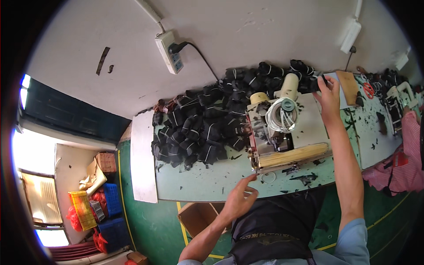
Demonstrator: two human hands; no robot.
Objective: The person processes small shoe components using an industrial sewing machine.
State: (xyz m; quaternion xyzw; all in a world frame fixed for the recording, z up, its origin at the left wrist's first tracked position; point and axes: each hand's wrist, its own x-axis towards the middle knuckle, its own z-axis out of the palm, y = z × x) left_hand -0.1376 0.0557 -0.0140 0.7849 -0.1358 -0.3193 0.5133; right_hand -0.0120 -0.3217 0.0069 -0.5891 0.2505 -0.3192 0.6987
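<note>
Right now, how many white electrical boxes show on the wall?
3. One white box sits left of centre, with a black plug in it; a second box is at upper right; a third box is lower, near the right rim. More may be hidden.

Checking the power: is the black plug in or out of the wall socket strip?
In: the black plug sits against the white socket strip, its cord running downward.
</note>
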